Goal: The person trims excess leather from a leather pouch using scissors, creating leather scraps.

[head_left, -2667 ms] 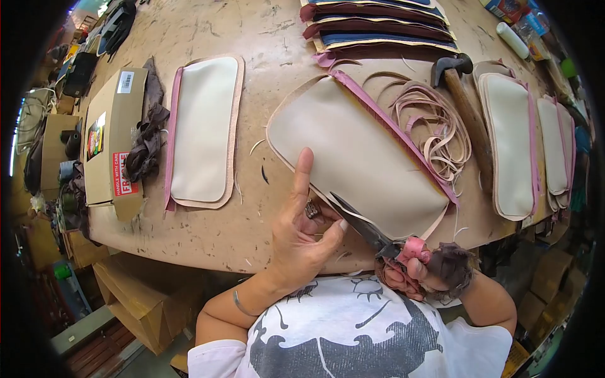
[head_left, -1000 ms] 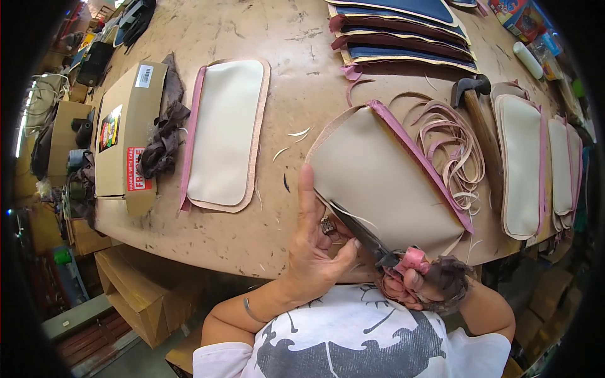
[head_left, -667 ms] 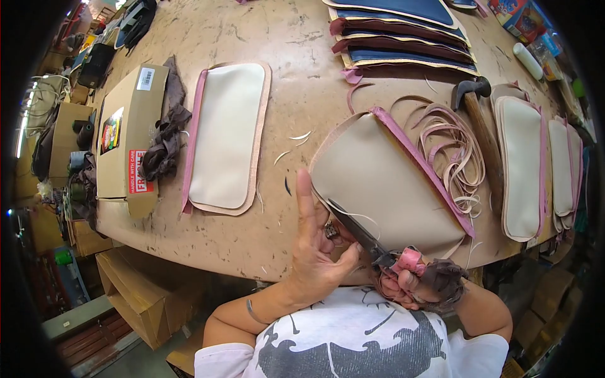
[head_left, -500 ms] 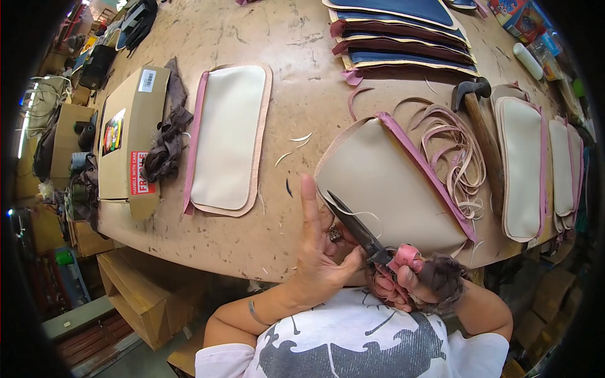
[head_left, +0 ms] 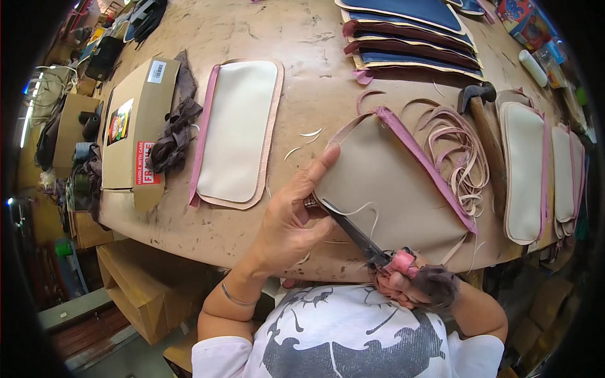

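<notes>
A beige leather panel [head_left: 391,183] with a pink edging strip [head_left: 428,170] along its right side lies slanted before me. My left hand [head_left: 283,217] grips its left edge, one finger stretched along the border and the others partly hidden beneath. In my right hand [head_left: 403,286] are scissors [head_left: 356,234] with pink-wrapped handles. Dark cloth [head_left: 438,286] is wound about that hand. The blades look nearly closed, their tips at the panel's lower left edge beside my left fingers. A thin curled offcut [head_left: 376,217] hangs over the panel near the blades.
Left on the table [head_left: 302,75] are another pale panel [head_left: 236,132] and a cardboard box [head_left: 135,126] with a dark rag [head_left: 170,142]. A hammer [head_left: 482,126], coiled leather strips [head_left: 457,157] and stacked pale panels [head_left: 524,170] sit right. Blue panels [head_left: 409,60] lie at the back.
My left hand has shifted left and up, its raised finger now laid on the panel's edge. The scissor tips remain by the left edge, while the offcut's curl has changed.
</notes>
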### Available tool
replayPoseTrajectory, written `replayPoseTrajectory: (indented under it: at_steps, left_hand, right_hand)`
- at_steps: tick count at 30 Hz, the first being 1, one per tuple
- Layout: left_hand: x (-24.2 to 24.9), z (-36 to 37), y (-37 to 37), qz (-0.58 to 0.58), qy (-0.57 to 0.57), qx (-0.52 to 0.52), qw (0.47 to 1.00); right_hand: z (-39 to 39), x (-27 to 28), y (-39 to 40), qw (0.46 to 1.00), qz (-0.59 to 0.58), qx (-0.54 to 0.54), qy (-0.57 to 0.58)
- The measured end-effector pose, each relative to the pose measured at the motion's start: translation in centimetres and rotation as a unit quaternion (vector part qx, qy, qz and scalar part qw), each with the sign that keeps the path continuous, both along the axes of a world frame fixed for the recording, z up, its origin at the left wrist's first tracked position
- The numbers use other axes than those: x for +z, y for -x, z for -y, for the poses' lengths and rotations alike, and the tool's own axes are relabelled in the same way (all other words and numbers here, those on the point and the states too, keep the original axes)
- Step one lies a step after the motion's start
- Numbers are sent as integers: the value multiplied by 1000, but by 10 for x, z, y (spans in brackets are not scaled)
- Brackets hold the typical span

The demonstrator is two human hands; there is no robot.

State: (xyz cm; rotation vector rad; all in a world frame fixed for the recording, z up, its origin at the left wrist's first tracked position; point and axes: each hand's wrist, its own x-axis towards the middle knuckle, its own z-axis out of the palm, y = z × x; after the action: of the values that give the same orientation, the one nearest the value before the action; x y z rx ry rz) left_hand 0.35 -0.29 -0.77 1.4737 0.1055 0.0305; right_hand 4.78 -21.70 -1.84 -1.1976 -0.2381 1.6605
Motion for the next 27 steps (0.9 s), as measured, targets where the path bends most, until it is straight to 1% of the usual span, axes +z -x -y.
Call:
replayPoseTrajectory:
  at_steps: [1, 4, 7, 10, 13, 16, 19, 21, 22, 23, 26, 27]
  left_hand:
    - [0, 1, 0, 5, 26, 14, 1000]
    - [-1, 3, 3, 25, 42, 35, 998]
    - [3, 3, 5, 9, 45, 47, 998]
    - [0, 3, 7, 26, 19, 55, 998]
    - [-3, 1, 10, 23, 16, 52, 998]
    - [3, 4, 16, 48, 37, 103, 993]
    - [4, 11, 16, 140, 33, 198, 970]
    - [0, 5, 19, 116, 0, 199, 973]
    - [-1, 3, 20, 104, -14, 199, 974]
    - [0, 5, 16, 104, -13, 245, 964]
    - [-13, -5, 23, 56, -1, 197, 979]
    - [-14, -7, 24, 48, -6, 194, 980]
  right_hand:
    - [-1, 3, -1, 1000, 3, -2, 6]
    - [-3, 2, -3, 999, -4, -3, -51]
    - [-4, 3, -2, 998, -36, -5, -49]
    - [-6, 4, -1, 999, -23, -12, -48]
    - [-6, 9, 1, 994, -97, -32, -27]
    - [-12, 20, -3, 997, -70, -3, 20]
    - [-23, 36, -23, 992, 32, 101, 67]
    - [-26, 37, -34, 985, 135, 98, 39]
    - [-26, 38, -38, 983, 150, 96, 44]
    - [-26, 38, -42, 981, 165, 94, 49]
    - [-28, 37, -47, 984, 92, 91, 124]
    - [-29, 39, -46, 986, 75, 78, 126]
